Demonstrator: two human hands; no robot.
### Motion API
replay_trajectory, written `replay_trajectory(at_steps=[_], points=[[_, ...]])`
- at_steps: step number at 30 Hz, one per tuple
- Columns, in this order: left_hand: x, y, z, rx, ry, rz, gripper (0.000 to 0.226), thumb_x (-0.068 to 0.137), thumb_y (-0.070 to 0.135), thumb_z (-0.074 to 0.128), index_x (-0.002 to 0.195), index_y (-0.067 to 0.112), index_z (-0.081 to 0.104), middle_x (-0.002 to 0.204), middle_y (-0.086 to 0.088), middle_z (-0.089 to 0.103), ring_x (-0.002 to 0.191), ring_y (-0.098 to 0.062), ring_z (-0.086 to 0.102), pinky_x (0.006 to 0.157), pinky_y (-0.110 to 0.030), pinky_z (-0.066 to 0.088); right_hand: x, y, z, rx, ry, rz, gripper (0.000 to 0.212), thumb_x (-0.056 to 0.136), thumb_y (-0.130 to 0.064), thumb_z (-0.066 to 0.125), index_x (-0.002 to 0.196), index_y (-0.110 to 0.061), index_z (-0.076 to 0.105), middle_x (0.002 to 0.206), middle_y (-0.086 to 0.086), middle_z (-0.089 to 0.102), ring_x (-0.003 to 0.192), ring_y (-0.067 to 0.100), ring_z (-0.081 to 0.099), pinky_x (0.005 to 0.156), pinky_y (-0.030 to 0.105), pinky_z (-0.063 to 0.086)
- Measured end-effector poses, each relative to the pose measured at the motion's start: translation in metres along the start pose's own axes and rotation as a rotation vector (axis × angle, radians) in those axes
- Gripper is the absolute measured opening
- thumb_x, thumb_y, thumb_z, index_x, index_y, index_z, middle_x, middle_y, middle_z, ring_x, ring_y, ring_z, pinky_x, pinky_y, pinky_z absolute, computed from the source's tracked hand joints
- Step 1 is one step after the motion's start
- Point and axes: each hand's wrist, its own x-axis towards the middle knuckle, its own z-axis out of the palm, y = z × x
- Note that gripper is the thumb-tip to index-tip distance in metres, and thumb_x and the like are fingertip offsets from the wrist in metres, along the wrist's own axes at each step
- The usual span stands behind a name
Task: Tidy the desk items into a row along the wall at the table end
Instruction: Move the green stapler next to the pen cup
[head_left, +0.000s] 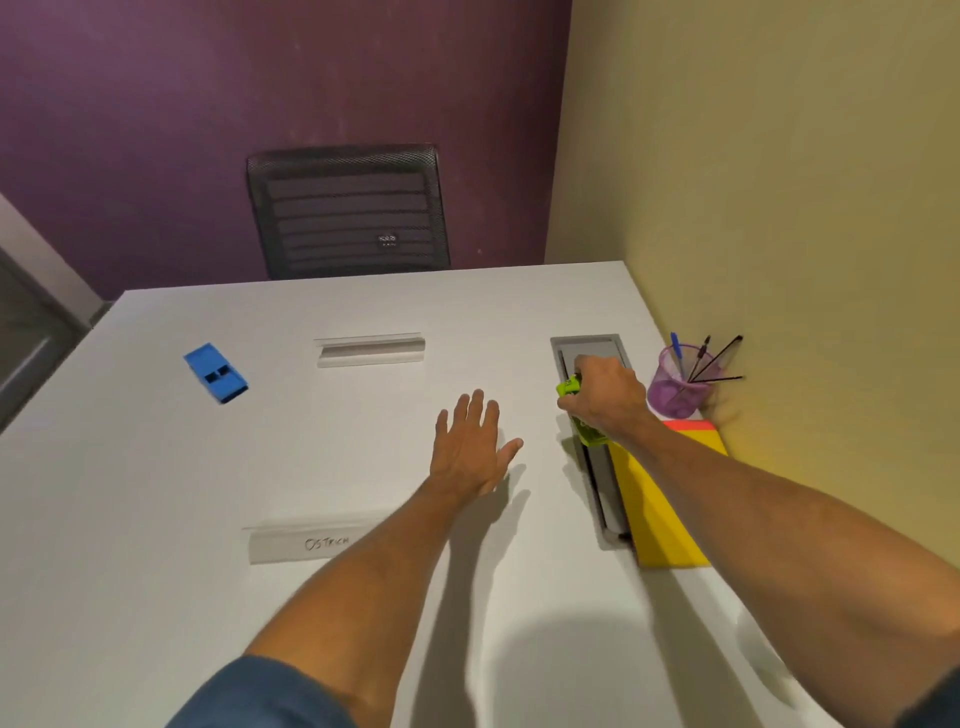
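My right hand (605, 397) is shut on a lime-green stapler-like tool (581, 423), held just above the grey cable tray. Beside it, against the yellow wall, stands a purple mesh pen cup (675, 392) with several pens. A yellow notebook (657, 504) with a red strip lies along the wall under my right forearm. My left hand (475, 447) rests flat and open on the white table, fingers spread. A blue hole punch (215, 371) lies far left. Two clear name holders sit on the table: one (370, 351) at the far middle, one (306, 543) near me with handwriting.
A grey cable tray (589, 348) is set into the white table (156, 493) near the right wall. A black mesh chair (348, 210) stands behind the far table edge against the purple wall. The yellow wall runs along the table's right side.
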Motion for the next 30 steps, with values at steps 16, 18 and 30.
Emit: replay_trajectory(at_steps=[16, 18, 30], points=[[0.132, 0.038, 0.089, -0.022, -0.035, 0.012, 0.069, 0.098, 0.055, 0.024, 0.154, 0.016, 0.012, 0.163, -0.010, 0.008, 0.150, -0.030, 0.006, 0.120, -0.050, 0.010, 0.184, 0.092, 0.021, -0.056, -0.098, -0.019, 0.042, 0.080, -0.034, 0.069, 0.115, -0.013, 0.060, 0.113, 0.015, 0.058, 0.098, 0.031, 0.058, 0.072, 0.032, 0.044], [0.138, 0.035, 0.098, -0.043, -0.035, -0.002, 0.069, 0.098, 0.056, 0.021, 0.155, 0.019, 0.007, 0.163, -0.009, 0.005, 0.150, -0.031, 0.004, 0.120, -0.051, 0.009, 0.198, 0.097, 0.023, -0.099, -0.136, -0.010, 0.041, 0.080, -0.030, 0.069, 0.115, -0.011, 0.059, 0.114, 0.015, 0.057, 0.100, 0.032, 0.059, 0.074, 0.034, 0.048], [0.141, 0.030, 0.129, -0.045, 0.092, -0.055, 0.067, 0.094, 0.063, 0.006, 0.154, 0.033, 0.006, 0.164, 0.000, 0.000, 0.151, -0.024, -0.004, 0.122, -0.047, -0.002, 0.229, 0.108, 0.039, -0.326, -0.271, -0.021, 0.042, 0.082, -0.025, 0.066, 0.116, -0.005, 0.053, 0.113, 0.014, 0.052, 0.105, 0.032, 0.056, 0.072, 0.033, 0.045]])
